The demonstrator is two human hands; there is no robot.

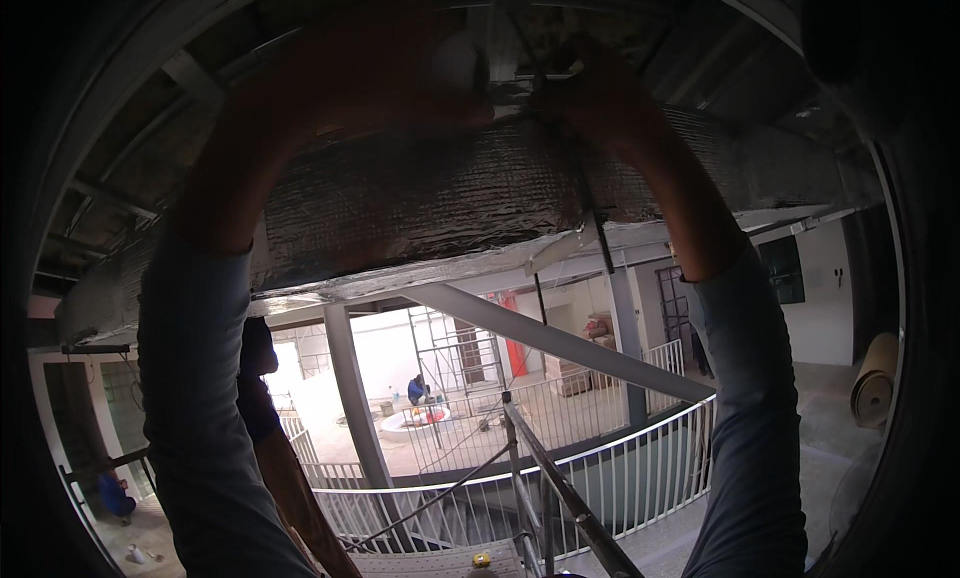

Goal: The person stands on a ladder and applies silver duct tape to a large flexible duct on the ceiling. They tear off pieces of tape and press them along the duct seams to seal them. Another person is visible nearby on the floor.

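Both my arms, in grey sleeves, reach up to a long duct (400, 203) wrapped in silvery foil insulation. Deep shadow covers my left hand (405, 83), which is at the duct's upper edge; a pale rounded thing (457, 63) shows beside its fingers, too dim to name. My right hand (590, 93) is curled in at the same edge, close to a dark upright rod (590, 193); what its fingers grip is hidden. Between the hands lies a shiny bit of foil (512, 96).
Metal scaffold poles (560, 488) rise in front of me above a perforated platform (450, 561) bearing a small yellow object (481, 559). Another person (265, 418) stands close at left. Beyond are a white railing (620, 498), a slanting beam (560, 338) and people crouching below.
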